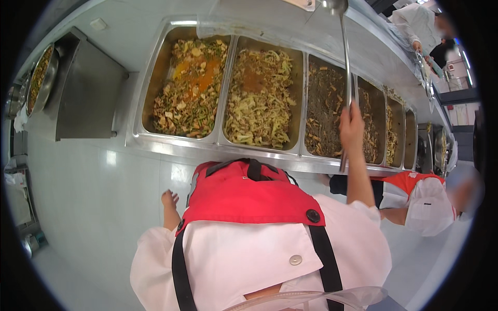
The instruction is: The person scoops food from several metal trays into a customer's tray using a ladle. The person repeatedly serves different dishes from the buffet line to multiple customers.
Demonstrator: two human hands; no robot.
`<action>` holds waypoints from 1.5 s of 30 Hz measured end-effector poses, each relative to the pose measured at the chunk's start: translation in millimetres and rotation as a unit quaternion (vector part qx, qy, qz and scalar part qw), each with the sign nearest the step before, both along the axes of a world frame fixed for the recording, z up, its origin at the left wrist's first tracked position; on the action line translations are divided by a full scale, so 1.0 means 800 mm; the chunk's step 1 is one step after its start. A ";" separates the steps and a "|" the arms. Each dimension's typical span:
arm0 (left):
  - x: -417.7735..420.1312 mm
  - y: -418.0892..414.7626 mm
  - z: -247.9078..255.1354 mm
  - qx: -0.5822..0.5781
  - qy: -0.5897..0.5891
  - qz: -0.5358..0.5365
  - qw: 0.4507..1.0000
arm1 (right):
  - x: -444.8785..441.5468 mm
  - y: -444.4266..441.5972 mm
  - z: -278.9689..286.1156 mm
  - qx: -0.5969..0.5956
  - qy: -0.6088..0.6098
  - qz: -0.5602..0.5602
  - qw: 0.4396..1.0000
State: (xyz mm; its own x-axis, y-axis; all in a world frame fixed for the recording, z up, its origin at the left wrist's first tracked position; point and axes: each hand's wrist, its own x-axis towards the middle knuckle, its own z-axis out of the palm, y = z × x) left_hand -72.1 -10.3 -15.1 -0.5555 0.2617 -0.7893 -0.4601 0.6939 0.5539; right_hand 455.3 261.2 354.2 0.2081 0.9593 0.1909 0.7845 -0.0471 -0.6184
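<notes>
My right hand (352,126) grips the long metal handle of a ladle (346,50). The ladle's bowl (335,5) is at the top edge of the view, over the far side of the counter. Below that arm lies a steel food pan (325,152) holding dark broth with light strips in it. Left of it, another pan (297,97) holds pale green shredded vegetables. The leftmost pan (152,91) has diced pieces, chopped greens and orange liquid. My left hand (169,199) hangs low beside my red apron (249,198), with nothing in it and its fingers loosely apart.
Clear plastic film (233,21) lies along the pans' far edge. A steel cabinet (93,89) stands left, near a round metal bowl of food (42,79). A co-worker in a red apron (424,202) stands close on the right; another person (418,25) is across the counter.
</notes>
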 end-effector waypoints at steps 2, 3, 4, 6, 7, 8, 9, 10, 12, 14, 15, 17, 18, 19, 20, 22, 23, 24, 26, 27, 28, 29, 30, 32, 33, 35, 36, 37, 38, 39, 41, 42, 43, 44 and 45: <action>0.007 0.024 0.009 0.004 -0.020 0.008 1.000 | 0.005 -0.053 -0.061 -0.022 0.018 -0.012 1.000; 0.011 0.037 0.012 0.003 -0.027 -0.008 1.000 | 0.007 -0.075 -0.094 -0.039 0.023 -0.023 0.999; 0.017 0.043 0.016 0.003 -0.032 -0.019 0.999 | 0.006 -0.083 -0.116 -0.097 0.015 -0.016 0.995; 0.023 0.055 0.028 -0.010 -0.031 -0.046 0.998 | 0.006 -0.091 -0.165 -0.192 -0.026 0.004 0.981; 0.026 0.062 0.033 -0.018 -0.029 -0.059 0.998 | 0.006 -0.084 -0.191 -0.225 -0.062 0.022 0.972; 0.030 0.069 0.038 -0.025 -0.028 -0.071 0.997 | 0.005 -0.077 -0.211 -0.255 -0.099 0.040 0.961; 0.032 0.076 0.044 -0.023 -0.024 -0.075 0.997 | 0.004 -0.072 -0.227 -0.283 -0.108 0.037 0.952; 0.034 0.083 0.051 -0.020 -0.022 -0.079 0.996 | -0.002 -0.067 -0.239 -0.311 -0.119 0.034 0.942; 0.032 0.086 0.060 -0.004 -0.020 -0.086 0.996 | -0.018 -0.063 -0.249 -0.318 -0.123 0.062 0.938; 0.030 0.082 0.060 -0.001 -0.019 -0.082 0.996 | -0.037 -0.062 -0.247 -0.315 -0.083 0.090 0.941; 0.029 0.081 0.060 0.001 -0.020 -0.083 0.996 | -0.042 -0.062 -0.244 -0.313 -0.064 0.100 0.942; 0.029 0.074 0.065 -0.014 -0.016 -0.077 0.997 | -0.043 -0.061 -0.262 -0.340 0.008 0.125 0.932; 0.031 0.067 0.067 -0.022 -0.014 -0.070 0.997 | -0.059 -0.050 -0.238 -0.407 0.116 0.095 0.901; 0.031 0.060 0.064 -0.027 -0.017 -0.070 0.997 | -0.069 -0.041 -0.224 -0.465 0.222 0.061 0.855; 0.029 0.050 0.057 -0.032 -0.021 -0.070 0.997 | -0.072 -0.034 -0.225 -0.478 0.285 0.047 0.830; 0.029 0.030 0.048 -0.043 -0.026 -0.075 0.996 | -0.077 -0.015 -0.228 -0.494 0.345 0.048 0.797; 0.027 0.023 0.044 -0.056 -0.029 -0.074 0.995 | -0.079 -0.005 -0.230 -0.501 0.374 0.048 0.779; 0.028 0.019 0.042 -0.069 -0.034 -0.072 0.994 | -0.081 0.002 -0.235 -0.503 0.405 0.041 0.762; 0.026 0.009 0.035 -0.078 -0.041 -0.070 0.994 | -0.069 0.002 -0.238 -0.511 0.496 0.027 0.701; 0.029 0.012 0.038 -0.073 -0.033 -0.068 0.995 | -0.068 0.006 -0.235 -0.513 0.538 0.022 0.668; 0.033 0.015 0.044 -0.067 -0.023 -0.067 0.995 | -0.067 0.001 -0.227 -0.513 0.542 0.002 0.665; 0.035 0.020 0.049 -0.061 -0.014 -0.067 0.996 | -0.063 -0.004 -0.225 -0.502 0.576 0.003 0.645; 0.035 0.025 0.051 -0.054 -0.015 -0.067 0.996 | -0.055 -0.009 -0.219 -0.490 0.609 0.003 0.624; 0.031 0.037 0.052 -0.038 -0.017 -0.069 0.997 | -0.047 -0.020 -0.206 -0.472 0.642 -0.001 0.603; 0.032 0.043 0.052 -0.034 -0.019 -0.074 0.997 | -0.047 -0.024 -0.188 -0.466 0.645 -0.002 0.606; 0.033 0.057 0.053 -0.023 -0.022 -0.083 0.996 | -0.046 -0.027 -0.163 -0.453 0.648 0.004 0.612; 0.036 0.065 0.055 -0.020 -0.023 -0.086 0.996 | -0.042 -0.029 -0.156 -0.447 0.649 0.008 0.616; 0.040 0.072 0.059 -0.017 -0.025 -0.088 0.996 | -0.039 -0.030 -0.148 -0.441 0.650 0.013 0.619; 0.043 0.078 0.061 -0.013 -0.026 -0.089 0.996 | -0.038 -0.028 -0.140 -0.440 0.645 0.017 0.625; 0.045 0.080 0.059 -0.012 -0.024 -0.094 0.995 | -0.036 -0.028 -0.135 -0.445 0.636 0.013 0.630; 0.047 0.085 0.056 -0.010 -0.020 -0.100 0.995 | -0.030 -0.027 -0.129 -0.457 0.619 0.006 0.639; 0.047 0.087 0.056 -0.002 -0.025 -0.099 0.995 | -0.024 -0.028 -0.136 -0.465 0.609 0.006 0.643; 0.049 0.087 0.057 0.001 -0.025 -0.096 0.995 | -0.023 -0.031 -0.143 -0.478 0.548 -0.002 0.686; 0.052 0.086 0.059 0.004 -0.025 -0.092 0.995 | -0.023 -0.036 -0.148 -0.488 0.484 -0.009 0.726; 0.053 0.083 0.060 0.007 -0.024 -0.087 0.996 | -0.024 -0.040 -0.154 -0.495 0.417 -0.016 0.762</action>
State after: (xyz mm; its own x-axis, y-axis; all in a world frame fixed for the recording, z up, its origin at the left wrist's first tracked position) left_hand -29.8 56.4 32.6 -0.4614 0.3619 -0.8100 -0.3596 0.7584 0.5436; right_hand 435.9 229.5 231.3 -0.1138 0.5384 -0.8350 0.1268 -0.8257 -0.5497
